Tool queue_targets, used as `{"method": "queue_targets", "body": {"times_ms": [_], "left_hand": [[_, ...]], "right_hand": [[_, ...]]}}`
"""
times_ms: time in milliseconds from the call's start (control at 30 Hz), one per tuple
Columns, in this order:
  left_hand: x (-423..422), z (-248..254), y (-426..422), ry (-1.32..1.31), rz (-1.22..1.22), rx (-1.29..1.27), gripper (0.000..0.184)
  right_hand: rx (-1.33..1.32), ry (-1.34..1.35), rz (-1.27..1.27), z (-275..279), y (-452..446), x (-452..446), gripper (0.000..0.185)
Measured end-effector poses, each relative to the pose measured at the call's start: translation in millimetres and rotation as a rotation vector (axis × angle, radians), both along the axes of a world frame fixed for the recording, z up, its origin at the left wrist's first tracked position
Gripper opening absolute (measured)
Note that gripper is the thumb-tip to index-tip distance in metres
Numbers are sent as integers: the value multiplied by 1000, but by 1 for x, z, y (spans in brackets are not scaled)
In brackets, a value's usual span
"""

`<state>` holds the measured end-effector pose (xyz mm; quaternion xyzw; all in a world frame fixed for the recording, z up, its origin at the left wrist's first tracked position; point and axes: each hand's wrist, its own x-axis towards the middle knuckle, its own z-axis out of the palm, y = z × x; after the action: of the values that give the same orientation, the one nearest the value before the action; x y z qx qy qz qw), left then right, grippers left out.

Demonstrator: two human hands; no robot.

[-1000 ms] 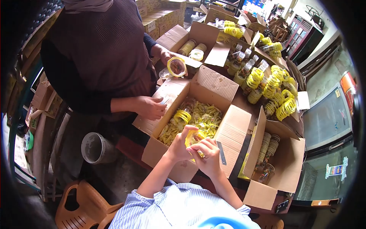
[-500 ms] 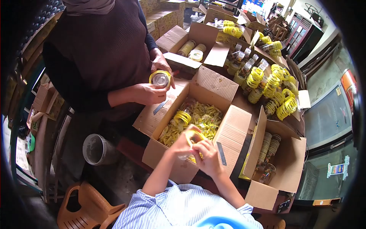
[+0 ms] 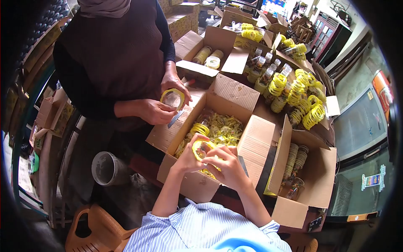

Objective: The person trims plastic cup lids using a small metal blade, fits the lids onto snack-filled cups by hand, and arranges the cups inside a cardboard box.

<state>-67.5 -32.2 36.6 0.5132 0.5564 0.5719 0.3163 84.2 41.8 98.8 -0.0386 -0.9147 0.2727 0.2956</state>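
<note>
Yellow ring (image 3: 196,152) in left hand (image 3: 187,158), fingers curled round it, right hand (image 3: 230,167) partly spread at its edge, cardboard box (image 3: 257,140) below

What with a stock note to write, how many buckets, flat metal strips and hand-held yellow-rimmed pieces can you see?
Bucket: 1
Flat metal strips: 2
Hand-held yellow-rimmed pieces: 2
Total: 5
</note>
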Motion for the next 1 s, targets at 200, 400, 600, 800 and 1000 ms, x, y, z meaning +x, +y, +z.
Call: {"method": "queue_targets", "body": {"times_ms": [200,400,600,800,1000], "left_hand": [[-8,-5,3,-331,-159,-9,66],[-21,1,-16,-331,0,-65,70],[-10,-3,-19,156,-20,116,79],[2,16,-21,218,54,14,74],[16,25,-20,344,58,-33,68]], "right_hand": [[-42,157,-40,-8,-14,6,20],[-21,247,-335,8,6,27,10],[-133,-425,-326,-52,3,24,65],[-329,-76,-287,-39,15,19,30],[-237,-105,-342,-22,3,-1,18]]}}
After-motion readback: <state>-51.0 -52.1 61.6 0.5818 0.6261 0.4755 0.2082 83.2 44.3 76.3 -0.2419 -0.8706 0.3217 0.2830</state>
